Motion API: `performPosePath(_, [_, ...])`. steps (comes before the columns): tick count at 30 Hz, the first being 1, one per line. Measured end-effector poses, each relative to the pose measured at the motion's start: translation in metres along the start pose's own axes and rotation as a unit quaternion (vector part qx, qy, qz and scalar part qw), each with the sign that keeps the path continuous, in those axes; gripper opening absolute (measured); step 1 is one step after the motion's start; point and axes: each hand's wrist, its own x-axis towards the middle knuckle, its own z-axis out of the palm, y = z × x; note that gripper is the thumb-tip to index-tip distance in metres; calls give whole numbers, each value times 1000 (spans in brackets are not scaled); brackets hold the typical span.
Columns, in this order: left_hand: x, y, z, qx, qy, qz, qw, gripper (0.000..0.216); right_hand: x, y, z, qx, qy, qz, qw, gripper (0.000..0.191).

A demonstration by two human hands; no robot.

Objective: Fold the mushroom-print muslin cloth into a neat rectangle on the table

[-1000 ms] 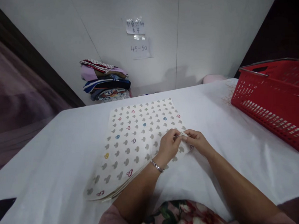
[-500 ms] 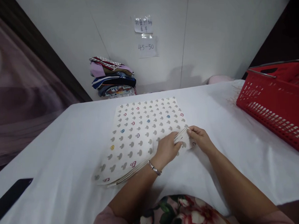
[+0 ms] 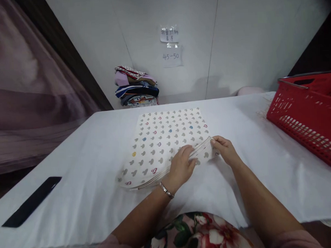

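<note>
A cream cloth (image 3: 160, 139) printed with grey mushrooms and a few red, blue and yellow ones lies folded in layers. Its near edge is raised, and the stacked layers show there. My right hand (image 3: 225, 148) pinches the right corner of these layers between thumb and fingers. Along the same edge, further left, my left hand (image 3: 181, 167) has its fingers over the layers and its thumb on the near side, loosely closed round them. The left wrist wears a silver bracelet (image 3: 166, 190).
A white cloth covers the table (image 3: 100, 148). A red perforated basket (image 3: 304, 114) stands at the right. At the back is a pile of folded fabrics (image 3: 136, 87). A flat black object (image 3: 33, 201) lies front left. Paper notes (image 3: 172, 56) hang on the wall.
My left hand has slid left along the layered edge, away from my right hand, which still pinches the corner. The view has shifted left.
</note>
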Motion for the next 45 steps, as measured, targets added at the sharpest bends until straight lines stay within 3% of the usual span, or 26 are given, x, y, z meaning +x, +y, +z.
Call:
performPosePath(5, [4,7,6,23,17,-3,1000,16,-2,-2,1,3,2,-13,1000,27])
performPosePath(11, [6,10,10,41,-7,-48,998,7,-2,0,-3,-14,-12,-14,1000,32])
performPosePath(25, [1,12,8,-2,45,-26,999,7,-4,-5,-10,-8,-25,-10,1000,28])
performPosePath(45, [2,7,15,53,21,-76,996,13,-3,-3,-8,-12,-49,-5,999,28])
